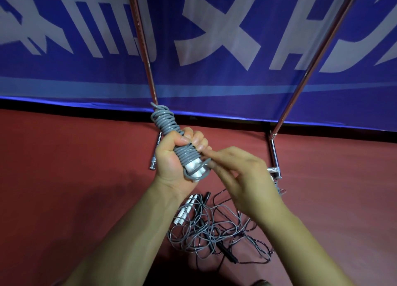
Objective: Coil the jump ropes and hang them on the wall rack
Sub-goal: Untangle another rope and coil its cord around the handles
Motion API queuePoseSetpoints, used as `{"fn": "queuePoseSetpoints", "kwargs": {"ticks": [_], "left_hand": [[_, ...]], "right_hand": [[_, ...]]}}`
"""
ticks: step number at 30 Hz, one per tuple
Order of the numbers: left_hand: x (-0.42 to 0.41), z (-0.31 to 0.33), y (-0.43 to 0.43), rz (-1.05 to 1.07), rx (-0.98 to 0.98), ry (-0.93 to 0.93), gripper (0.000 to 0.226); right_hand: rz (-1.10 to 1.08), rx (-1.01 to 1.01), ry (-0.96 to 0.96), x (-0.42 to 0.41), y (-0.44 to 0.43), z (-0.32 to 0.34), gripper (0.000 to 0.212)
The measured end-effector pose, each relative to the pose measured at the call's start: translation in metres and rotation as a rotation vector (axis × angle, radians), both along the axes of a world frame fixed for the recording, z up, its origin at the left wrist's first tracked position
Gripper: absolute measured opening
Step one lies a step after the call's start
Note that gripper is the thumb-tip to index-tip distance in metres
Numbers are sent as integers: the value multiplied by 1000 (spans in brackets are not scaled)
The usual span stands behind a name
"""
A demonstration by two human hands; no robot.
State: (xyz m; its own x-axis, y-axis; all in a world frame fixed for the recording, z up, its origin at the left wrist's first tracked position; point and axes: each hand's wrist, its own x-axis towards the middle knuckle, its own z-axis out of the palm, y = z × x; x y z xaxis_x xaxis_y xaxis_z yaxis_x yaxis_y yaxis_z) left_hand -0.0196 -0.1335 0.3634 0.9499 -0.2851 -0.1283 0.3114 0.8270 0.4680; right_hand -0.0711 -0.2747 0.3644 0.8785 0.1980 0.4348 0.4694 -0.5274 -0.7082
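A blue banner with big white lettering fills the upper half of the view. Below it lies a red floor. 2 shiny metal poles of the rack rise in front of the banner, the left pole and the right pole, each leaning outward toward the top.

On the floor between the forearms lies a loose tangle of ropes, thin grey and dark cords looped over one another. 2 white handles lie at its left edge and a black handle lies at its lower right.

Held above the floor, near the foot of the left pole, is the grey jump rope, wound tightly into a long bundle. Its long axis runs tilted from upper left to lower right. The wound end points up toward the left pole, and the white handle ends point down and right.

The left hand grips the middle of the bundle, fingers curled fully round the coils. The right hand reaches in from the right. Its fingers are long and drawn close together, with the tips at the loose last turn of cord by the handle ends, just beside the left fingers. It is motion-blurred, so I cannot tell whether it pinches the cord.
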Motion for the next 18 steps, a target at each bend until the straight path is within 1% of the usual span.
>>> {"fn": "queuePoseSetpoints", "kwargs": {"ticks": [2,3,4,6,8,10,13,18], "left_hand": [[-2,1,-2,-19,12,-16,47],[-3,1,-3,-34,10,-24,45],[-4,1,-4,-48,9,-31,44],[-5,1,-4,-56,24,-35,42],[-4,1,-2,-38,43,-27,43],[-4,1,0,-38,35,-16,44],[-5,2,0,-70,43,-25,42],[-7,4,0,-98,39,-24,38]], "right_hand": [[-51,186,88,3,-4,2,14],[-54,210,111,3,-5,3,11],[-45,182,91,3,-4,3,9],[-6,39,-11,1,-1,2,13],[62,-47,-70,1,-1,0,16],[98,-37,-67,2,-3,0,15],[105,46,19,4,-8,3,14],[107,101,124,2,-9,9,14]]}}
